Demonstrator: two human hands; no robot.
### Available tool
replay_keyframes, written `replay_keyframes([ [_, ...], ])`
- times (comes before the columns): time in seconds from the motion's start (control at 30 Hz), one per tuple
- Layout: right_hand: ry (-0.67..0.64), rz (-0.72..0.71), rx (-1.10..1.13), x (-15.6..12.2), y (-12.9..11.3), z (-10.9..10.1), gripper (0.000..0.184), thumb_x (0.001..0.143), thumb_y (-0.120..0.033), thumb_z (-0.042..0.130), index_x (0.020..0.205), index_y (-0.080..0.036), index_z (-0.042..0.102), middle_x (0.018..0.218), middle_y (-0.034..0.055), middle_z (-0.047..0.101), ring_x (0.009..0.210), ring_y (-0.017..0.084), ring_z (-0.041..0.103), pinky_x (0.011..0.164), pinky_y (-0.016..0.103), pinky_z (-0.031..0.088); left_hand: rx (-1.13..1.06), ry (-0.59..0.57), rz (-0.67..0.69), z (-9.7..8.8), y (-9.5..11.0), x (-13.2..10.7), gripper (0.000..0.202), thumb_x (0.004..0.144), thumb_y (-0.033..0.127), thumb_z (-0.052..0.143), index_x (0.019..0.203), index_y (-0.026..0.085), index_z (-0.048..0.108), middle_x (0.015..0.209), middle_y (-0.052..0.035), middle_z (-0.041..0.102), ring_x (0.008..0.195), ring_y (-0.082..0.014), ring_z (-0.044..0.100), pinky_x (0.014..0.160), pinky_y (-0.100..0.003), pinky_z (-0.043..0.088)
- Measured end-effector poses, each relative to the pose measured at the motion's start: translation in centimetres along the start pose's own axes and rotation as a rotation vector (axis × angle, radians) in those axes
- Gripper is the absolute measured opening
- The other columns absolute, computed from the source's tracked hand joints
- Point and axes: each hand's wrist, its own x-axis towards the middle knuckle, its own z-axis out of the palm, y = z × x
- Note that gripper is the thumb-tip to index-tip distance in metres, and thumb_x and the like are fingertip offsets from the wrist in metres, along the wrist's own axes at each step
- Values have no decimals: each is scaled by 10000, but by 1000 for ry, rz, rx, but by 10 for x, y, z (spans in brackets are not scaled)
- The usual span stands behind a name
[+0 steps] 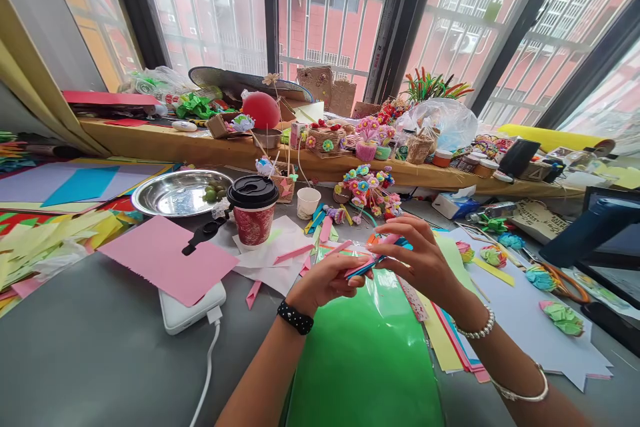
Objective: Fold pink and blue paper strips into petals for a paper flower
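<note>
My left hand (pixel 327 280) and my right hand (pixel 417 255) meet above a green sheet (pixel 365 353) on the grey table (pixel 100 347). Both pinch a thin bundle of pink and blue paper strips (pixel 367 265) held between them. The left wrist wears a black band, the right wrist a bead bracelet and a bangle. Loose pink strips (pixel 293 255) lie on white paper just left of my hands.
A lidded paper coffee cup (pixel 253 210), a small white cup (pixel 307 202), a steel dish (pixel 177 192), pink paper (pixel 167 259) over a white power bank (pixel 193 310) with cable. Paper flowers (pixel 367 190), stacked coloured sheets (pixel 450 333), cluttered window ledge (pixel 320 147), dark screen (pixel 600 240) at right.
</note>
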Motion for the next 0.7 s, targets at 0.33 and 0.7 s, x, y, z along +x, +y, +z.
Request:
replay_keyframes([
  [0.33, -184, -122, 27, 0, 2, -2, 210, 823, -189, 491, 947, -322, 597, 923, -34, 655, 963, 152, 518, 990, 448, 245, 10, -44, -36, -6, -3, 0, 231, 702, 311, 528, 671, 86, 572, 434, 54, 418, 322, 15, 150, 361, -179, 71],
  [0.7, -126, -83, -29, -4, -2, 8, 193, 827, -149, 463, 913, -248, 604, 862, 0, 659, 876, 158, 542, 922, 400, 327, -79, -2, -49, -7, -2, 2, 230, 734, 298, 523, 671, 81, 568, 423, 70, 360, 334, 10, 172, 354, -143, 116],
])
